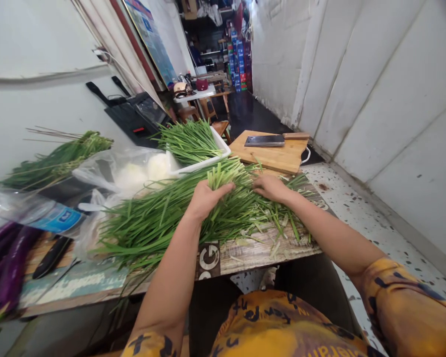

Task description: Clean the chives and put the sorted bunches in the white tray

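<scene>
A big heap of long green chives (152, 223) lies across a low wooden table (252, 253). My left hand (204, 198) is closed round a bunch of the chives near their pale cut ends. My right hand (271, 187) rests on the chives just to the right, fingers curled down into the stalks. Loose trimmed bits are scattered by the right hand. Whether the right hand grips stalks is hard to see.
A wooden cutting board (275, 156) with a cleaver (264, 141) lies beyond the hands. A white tray (223, 145) holds more chives. Plastic bags (130, 171), purple aubergines (7, 267), a black-handled knife (50, 257) and another green bundle (59, 158) sit at left. A white wall runs on the right.
</scene>
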A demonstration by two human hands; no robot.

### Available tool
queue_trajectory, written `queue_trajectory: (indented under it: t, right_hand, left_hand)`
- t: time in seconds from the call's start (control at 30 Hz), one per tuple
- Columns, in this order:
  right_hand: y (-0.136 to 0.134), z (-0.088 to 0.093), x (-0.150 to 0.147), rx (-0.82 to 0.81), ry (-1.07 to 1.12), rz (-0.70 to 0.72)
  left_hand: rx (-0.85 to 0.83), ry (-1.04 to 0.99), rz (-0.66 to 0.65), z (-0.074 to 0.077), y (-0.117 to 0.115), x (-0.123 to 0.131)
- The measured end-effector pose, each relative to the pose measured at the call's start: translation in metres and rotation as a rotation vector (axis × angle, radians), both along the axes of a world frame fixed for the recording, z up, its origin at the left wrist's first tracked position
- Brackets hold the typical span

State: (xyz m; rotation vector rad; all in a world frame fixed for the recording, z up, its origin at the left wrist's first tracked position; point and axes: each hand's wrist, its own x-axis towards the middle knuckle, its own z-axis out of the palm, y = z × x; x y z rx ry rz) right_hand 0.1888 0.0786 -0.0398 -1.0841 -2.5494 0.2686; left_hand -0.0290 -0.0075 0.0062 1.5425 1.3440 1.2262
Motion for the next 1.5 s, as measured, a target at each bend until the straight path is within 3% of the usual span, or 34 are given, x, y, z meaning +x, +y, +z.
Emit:
queue_trajectory:
  t: [0.17, 0.37, 0.53, 0.77, 0.87, 0.93, 1.1, 1.23, 1.33, 1.5]
  right_hand:
    - [0.001, 0.002, 0.001, -0.09, 0.094, 0.037]
    - [-0.005, 0.012, 0.002, -0.424, 0.61, 0.075]
    - [-0.018, 0.025, -0.004, -0.596, 0.899, 0.072]
    - [-0.021, 0.023, -0.012, -0.759, 1.069, -0.059]
    - [-0.025, 0.021, -0.014, -0.831, 1.053, -0.044]
    - [-0.028, 0.022, -0.012, -0.708, 0.991, -0.032]
    - [-0.029, 0.024, -0.005, -0.078, 0.589, 0.131]
    - [-0.025, 0.021, -0.003, 0.023, 0.432, 0.203]
    - [-0.026, 0.019, -0.006, -0.127, 0.549, 0.183]
    - [-0.036, 0.012, -0.025, -0.645, 1.028, 0.048]
  left_hand:
    - [0.102, 0.049, 0.013, -0.002, 0.003, -0.004]
    - [0.116, 0.273, 0.062, -0.007, 0.006, 0.001]
    - [0.048, 0.301, -0.053, -0.005, 0.003, 0.011]
    - [-0.007, 0.223, -0.014, -0.004, 0.001, 0.014]
    - [-0.016, 0.187, -0.002, -0.008, 0.003, 0.013]
    - [-0.028, 0.183, 0.019, -0.01, 0.005, 0.012]
    - [-0.057, 0.147, 0.018, -0.013, 0.006, 0.01]
    - [-0.068, 0.098, 0.003, -0.01, 0.005, 0.009]
    - [-0.086, 0.09, -0.005, -0.008, 0.004, 0.009]
    - [-0.059, 0.081, -0.047, -0.004, 0.002, 0.01]
